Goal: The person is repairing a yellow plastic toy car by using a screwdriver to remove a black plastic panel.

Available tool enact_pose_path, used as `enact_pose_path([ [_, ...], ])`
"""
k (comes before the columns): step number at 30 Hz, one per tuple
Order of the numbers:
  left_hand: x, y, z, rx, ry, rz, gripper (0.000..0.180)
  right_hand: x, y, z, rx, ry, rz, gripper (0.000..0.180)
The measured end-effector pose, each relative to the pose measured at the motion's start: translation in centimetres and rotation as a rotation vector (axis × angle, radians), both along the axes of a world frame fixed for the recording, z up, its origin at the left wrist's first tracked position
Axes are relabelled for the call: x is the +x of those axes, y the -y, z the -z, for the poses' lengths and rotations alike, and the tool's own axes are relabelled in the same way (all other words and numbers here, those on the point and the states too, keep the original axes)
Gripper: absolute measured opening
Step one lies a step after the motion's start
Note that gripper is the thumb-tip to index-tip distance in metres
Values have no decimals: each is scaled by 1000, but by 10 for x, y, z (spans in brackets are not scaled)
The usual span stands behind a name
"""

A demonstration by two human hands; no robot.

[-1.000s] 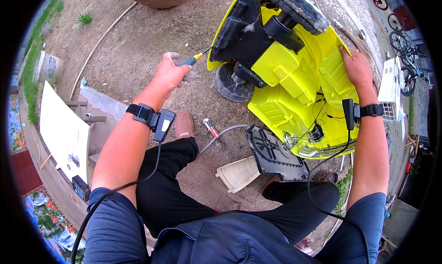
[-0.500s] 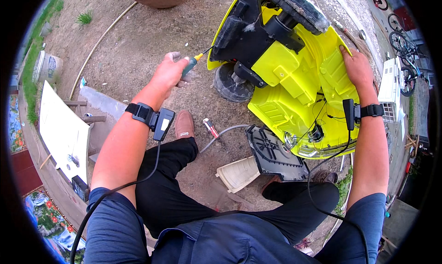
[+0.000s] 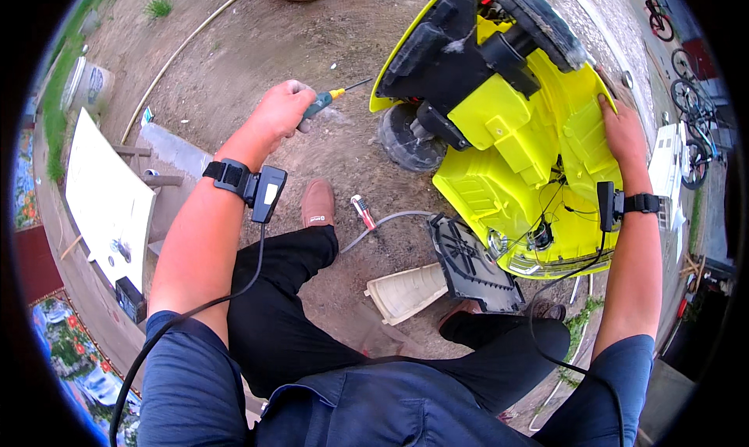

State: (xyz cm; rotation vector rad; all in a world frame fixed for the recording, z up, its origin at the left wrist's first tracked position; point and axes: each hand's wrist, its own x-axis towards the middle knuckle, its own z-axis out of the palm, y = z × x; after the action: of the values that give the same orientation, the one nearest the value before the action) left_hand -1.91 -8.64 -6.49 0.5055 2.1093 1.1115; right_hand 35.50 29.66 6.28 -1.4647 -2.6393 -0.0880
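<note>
My left hand [image 3: 281, 111] is closed around the green and yellow handle of a screwdriver [image 3: 320, 104]. Its thin shaft points right, with the tip just short of the car's edge. A yellow plastic toy car body [image 3: 511, 162] is tipped up, showing its hollow side, with black parts and loose wires. One dark wheel [image 3: 538, 22] sits at its top and another wheel [image 3: 409, 139] low on its left. On the far side my right hand [image 3: 624, 139] grips the rim of the body, fingers partly hidden behind it.
Below the car lie a ribbed black panel [image 3: 476, 264] and a cream plastic piece [image 3: 406, 291]. A red-and-white tool [image 3: 362, 211] rests beside a grey hose [image 3: 402, 214] near my shoe. A white board [image 3: 105, 205] stands at left; bicycles [image 3: 686, 96] are at far right.
The screwdriver tip has come away from the car's black left edge, leaving a small gap. The car appears slightly farther right in view. My right hand keeps its hold on the rim.
</note>
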Motion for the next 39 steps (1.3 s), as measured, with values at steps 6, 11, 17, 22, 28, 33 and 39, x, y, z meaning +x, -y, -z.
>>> enact_pose_path([
  [6,11,-2,6,-38,-106,54,30,1,-2,4,-2,-94,-42,52],
  [11,10,-5,25,-10,-143,84,29,3,-7,7,17,-101,-75,52],
  [17,15,-9,28,-27,-177,61,30,7,-13,9,43,-66,-81,53],
  [22,19,-14,33,-109,-362,167,30,7,-10,7,25,-83,-107,52],
  [28,46,-9,42,-226,-988,477,25,1,-1,3,8,-81,-79,51],
  [33,34,-5,58,-152,-1331,682,28,5,-8,6,6,-108,-47,51],
  [39,39,-9,78,-161,-1017,372,24,8,-10,8,-3,-132,-52,52],
])
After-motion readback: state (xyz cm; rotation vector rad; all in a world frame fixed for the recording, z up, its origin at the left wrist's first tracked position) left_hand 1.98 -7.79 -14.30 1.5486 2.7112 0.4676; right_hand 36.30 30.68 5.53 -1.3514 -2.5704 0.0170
